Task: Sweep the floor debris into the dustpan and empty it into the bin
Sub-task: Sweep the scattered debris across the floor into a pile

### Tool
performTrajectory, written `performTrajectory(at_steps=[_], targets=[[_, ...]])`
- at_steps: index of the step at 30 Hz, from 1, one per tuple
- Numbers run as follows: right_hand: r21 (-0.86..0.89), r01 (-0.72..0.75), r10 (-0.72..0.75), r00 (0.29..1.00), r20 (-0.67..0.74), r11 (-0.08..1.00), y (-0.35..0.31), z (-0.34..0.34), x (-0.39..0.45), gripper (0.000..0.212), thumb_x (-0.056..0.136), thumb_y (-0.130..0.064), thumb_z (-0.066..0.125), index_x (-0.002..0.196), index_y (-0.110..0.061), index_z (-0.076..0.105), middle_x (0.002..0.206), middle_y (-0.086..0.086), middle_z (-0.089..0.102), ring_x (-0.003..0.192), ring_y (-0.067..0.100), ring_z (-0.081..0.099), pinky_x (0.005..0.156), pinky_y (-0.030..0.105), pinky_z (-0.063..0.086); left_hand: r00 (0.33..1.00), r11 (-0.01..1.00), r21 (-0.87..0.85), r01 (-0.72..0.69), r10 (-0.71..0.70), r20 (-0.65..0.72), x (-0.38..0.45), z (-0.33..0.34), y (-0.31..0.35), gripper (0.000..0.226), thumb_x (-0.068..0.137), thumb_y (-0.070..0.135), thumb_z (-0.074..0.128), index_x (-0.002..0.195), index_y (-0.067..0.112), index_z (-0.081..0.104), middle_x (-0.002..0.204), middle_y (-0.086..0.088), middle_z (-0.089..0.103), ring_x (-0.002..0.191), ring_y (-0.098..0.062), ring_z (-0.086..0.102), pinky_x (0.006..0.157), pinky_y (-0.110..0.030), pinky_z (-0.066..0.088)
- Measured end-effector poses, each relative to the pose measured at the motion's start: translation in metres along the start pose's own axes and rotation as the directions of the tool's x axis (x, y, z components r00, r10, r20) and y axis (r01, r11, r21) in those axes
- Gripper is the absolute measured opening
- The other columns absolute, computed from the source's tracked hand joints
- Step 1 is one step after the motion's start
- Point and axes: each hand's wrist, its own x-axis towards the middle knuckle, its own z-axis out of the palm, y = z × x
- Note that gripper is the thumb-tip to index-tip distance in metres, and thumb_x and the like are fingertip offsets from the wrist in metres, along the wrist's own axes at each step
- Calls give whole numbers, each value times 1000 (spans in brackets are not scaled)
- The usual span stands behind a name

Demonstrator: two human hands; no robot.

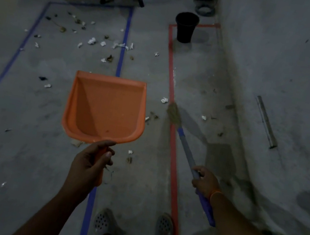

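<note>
**Dustpan and broom in hand, scraps on the floor**

While you stand on the concrete floor (41, 160), your left hand (90, 160) curls round the handle of the orange dustpan (105, 107) and holds it up in the air, its open mouth pointing away from you. The pan looks empty. Your right hand (204, 181) grips the broom (185, 148) by its grey and blue stick, and the bristle end sits low, just right of the dustpan, over the red tape line (172, 63). Bits of white paper and dry leaves (93, 41) lie scattered beyond the dustpan, mostly to its far left inside the blue tape lines (124, 37), with a few scraps close beside the dustpan's right edge. The black bin (186, 27) stands upright well beyond the dustpan, to its far right, near the wall (281, 56).
</note>
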Motion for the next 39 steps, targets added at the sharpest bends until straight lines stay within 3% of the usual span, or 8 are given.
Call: performTrajectory(at_steps=[7, 10, 13, 21, 25, 30, 33, 39], targets=[[-47, -85, 77, 985, -151, 995, 11, -53, 2, 49, 82, -2, 68, 129, -12, 57, 120, 13, 60, 87, 25, 57, 52, 21, 45, 1000, 1000, -17, -8, 8, -2, 11, 2, -3, 27, 98, 5, 61, 118, 19, 71, 95, -6, 74, 81, -20, 70, 68, -23, 56], [-51, -134, 121, 970, -212, 990, 24, -69, 6, 49, 80, -4, 73, 127, -10, 59, 118, 16, 64, 79, 22, 58, 67, 24, 45, 1000, 1000, -16, -1, 1, 6, 15, 9, -5, 27, 98, 6, 62, 116, 23, 72, 95, -3, 74, 80, -15, 70, 63, -20, 54], [7, -184, 181, 955, -235, 983, 41, -75, 10, 40, 78, -7, 75, 116, -10, 63, 107, 19, 68, 70, 27, 64, 64, 35, 54, 1000, 999, -30, 12, -11, 16, 18, 17, -4, 27, 98, 7, 61, 115, 26, 72, 96, 1, 75, 81, -12, 69, 63, -19, 54], [15, -264, 261, 942, -213, 964, 75, -63, 28, 50, 70, -13, 73, 118, -16, 64, 110, 19, 67, 87, 35, 67, 81, 48, 57, 999, 990, -137, 41, -40, 11, 32, 19, -1, 29, 97, 17, 60, 124, 21, 70, 103, -8, 73, 92, -25, 67, 75, -40, 54], [-36, -224, 216, 963, -159, 974, 34, -39, 33, 51, 76, -1, 72, 126, -6, 60, 119, 21, 63, 97, 37, 64, 87, 44, 54, 999, 991, -129, 28, -32, -30, 40, 2, -3, 29, 99, 13, 58, 124, 23, 70, 106, -7, 73, 92, -21, 68, 76, -42, 55], [-146, -124, 127, 992, 14, 982, -31, 19, 53, 48, 80, -5, 67, 127, -11, 56, 109, 14, 61, 83, 31, 65, 66, 40, 57, 994, 995, -96, 26, -36, -105, 37, -36, -15, 29, 99, 10, 58, 123, 21, 70, 101, -7, 74, 90, -22, 69, 78, -41, 57], [-222, 10, 12, 995, 99, 975, -76, 75, 62, 52, 76, -7, 70, 126, -16, 59, 115, 14, 65, 91, 29, 65, 82, 37, 56, 988, 997, -75, 18, -29, -154, 28, -66, -20, 30, 99, 7, 58, 123, 20, 70, 100, -4, 74, 85, -16, 69, 69, -30, 58], [-137, 131, -82, 946, 315, 982, -169, 212, 44, 48, 78, 2, 67, 123, -12, 60, 109, 9, 61, 91, 27, 61, 73, 30, 59, 960, 996, -78, 34, -55, -276, 10, -151, -41, 28, 98, 7, 59, 120, 19, 72, 97, -6, 74, 78, -16, 68, 64, -27, 57]])
